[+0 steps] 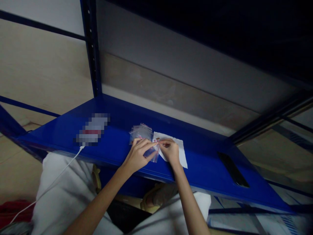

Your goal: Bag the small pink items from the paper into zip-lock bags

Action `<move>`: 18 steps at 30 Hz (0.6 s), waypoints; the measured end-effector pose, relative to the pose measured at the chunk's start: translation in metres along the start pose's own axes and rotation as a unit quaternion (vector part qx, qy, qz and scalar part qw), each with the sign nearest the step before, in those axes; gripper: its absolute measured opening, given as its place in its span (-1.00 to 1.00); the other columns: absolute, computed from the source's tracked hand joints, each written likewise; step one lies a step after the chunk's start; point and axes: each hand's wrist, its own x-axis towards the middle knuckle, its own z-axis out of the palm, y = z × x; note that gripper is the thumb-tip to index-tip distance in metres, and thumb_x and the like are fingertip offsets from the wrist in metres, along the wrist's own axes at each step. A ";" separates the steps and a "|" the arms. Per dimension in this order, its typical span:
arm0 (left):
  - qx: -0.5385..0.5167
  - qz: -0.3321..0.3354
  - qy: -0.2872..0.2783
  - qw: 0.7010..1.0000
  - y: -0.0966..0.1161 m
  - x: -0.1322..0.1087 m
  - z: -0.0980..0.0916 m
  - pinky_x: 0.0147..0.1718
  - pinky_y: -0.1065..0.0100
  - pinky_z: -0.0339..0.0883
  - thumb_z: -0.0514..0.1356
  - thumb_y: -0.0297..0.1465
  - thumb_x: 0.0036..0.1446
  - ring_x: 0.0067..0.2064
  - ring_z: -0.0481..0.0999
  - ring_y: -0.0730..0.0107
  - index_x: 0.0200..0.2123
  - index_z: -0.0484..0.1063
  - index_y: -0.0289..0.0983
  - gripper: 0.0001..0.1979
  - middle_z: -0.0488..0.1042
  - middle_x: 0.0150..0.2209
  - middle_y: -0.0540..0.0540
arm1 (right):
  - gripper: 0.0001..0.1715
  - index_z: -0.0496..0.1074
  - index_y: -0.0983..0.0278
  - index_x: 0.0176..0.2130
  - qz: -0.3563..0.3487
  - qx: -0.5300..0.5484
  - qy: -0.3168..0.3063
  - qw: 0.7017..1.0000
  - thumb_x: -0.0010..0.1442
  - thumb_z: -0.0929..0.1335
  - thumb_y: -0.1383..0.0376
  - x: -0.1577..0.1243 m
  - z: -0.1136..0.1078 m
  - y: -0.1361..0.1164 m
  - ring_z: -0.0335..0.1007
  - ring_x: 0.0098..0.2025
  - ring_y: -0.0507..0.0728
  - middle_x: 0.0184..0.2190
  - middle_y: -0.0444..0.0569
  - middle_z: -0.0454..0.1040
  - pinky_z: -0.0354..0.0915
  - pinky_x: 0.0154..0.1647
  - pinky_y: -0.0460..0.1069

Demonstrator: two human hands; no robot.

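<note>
Beige wall panels (41, 65) and a perforated blue steel upright (91, 42) stand behind the work, and below them we look down on a broad blue metal shelf (202, 173). Our left hand (137, 157) and right hand (170, 150) meet near the front edge of that shelf, with a small clear plastic zip bag (154, 154) held between them over the surface; a little red shows on or through it, though we cannot tell what that is. The fingers (140, 143) of the left hand curl closed over the bag's near side, and the thumb and forefinger of the right pinch at its upper end, so both hands are gripping rather than released. A loose pile of similar clear bags (141, 133) lies on the shelf just behind the left hand, and a sheet of white paper (180, 153) lies under and to the right of the right hand. Farther left sits a pixelated object (93, 129) we cannot make out, with a white cable (52, 178) running down from it past the shelf edge. We judge the bag very light, thin and soft, its film likely slippery and quick to crease, so it is best taken by an edge or corner between the fingertips, without crushing anything inside.
</note>
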 end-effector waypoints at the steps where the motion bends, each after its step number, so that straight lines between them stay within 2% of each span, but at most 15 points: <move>1: -0.002 0.000 -0.010 1.000 0.000 0.000 0.000 -0.10 0.28 0.05 0.11 -0.31 0.12 -0.17 0.41 0.40 -0.07 0.38 -0.13 -0.71 0.47 -0.22 -0.04 | -0.78 0.54 0.29 -0.45 0.001 0.011 0.003 1.000 -0.04 0.37 0.19 -0.001 -0.001 -0.001 0.38 -0.45 0.08 -0.41 0.01 0.51 0.31 -0.42 -0.05; 5: -0.004 -0.008 -0.048 0.999 0.001 0.002 0.000 -0.10 0.27 0.02 0.15 -0.30 0.08 -0.16 0.39 0.37 -0.04 0.36 -0.12 -0.67 0.43 -0.24 -0.03 | -0.81 0.52 0.31 -0.46 -0.004 0.061 0.035 0.998 -0.05 0.38 0.22 -0.005 -0.007 -0.011 0.37 -0.42 0.08 -0.41 0.02 0.48 0.32 -0.39 -0.04; 8: 0.000 -0.017 -0.072 0.997 0.002 0.003 0.001 -0.10 0.26 0.02 0.16 -0.25 0.06 -0.14 0.37 0.34 -0.03 0.35 -0.12 -0.63 0.41 -0.23 -0.04 | -0.81 0.50 0.30 -0.47 -0.001 0.093 0.046 0.995 -0.02 0.37 0.21 -0.012 -0.013 -0.019 0.36 -0.39 0.08 -0.34 0.03 0.45 0.30 -0.48 -0.07; 12: 0.018 -0.029 -0.083 0.996 0.000 0.002 0.004 -0.10 0.24 0.01 0.16 -0.19 0.04 -0.13 0.36 0.30 0.00 0.31 -0.15 -0.57 0.39 -0.22 -0.06 | -0.79 0.44 0.28 -0.48 -0.021 0.158 0.004 0.987 0.01 0.36 0.18 -0.023 -0.018 -0.020 0.33 -0.40 0.03 -0.23 0.03 0.39 0.21 -0.59 -0.13; 18: 0.039 -0.041 -0.078 0.995 -0.003 0.000 0.006 -0.12 0.25 0.02 0.16 -0.24 0.06 -0.13 0.35 0.31 0.02 0.29 -0.14 -0.58 0.37 -0.22 -0.05 | -0.82 0.40 0.28 -0.48 -0.053 0.185 -0.071 0.979 0.01 0.37 0.21 -0.030 -0.020 -0.021 0.27 -0.49 -0.05 -0.16 0.00 0.33 0.19 -0.59 -0.13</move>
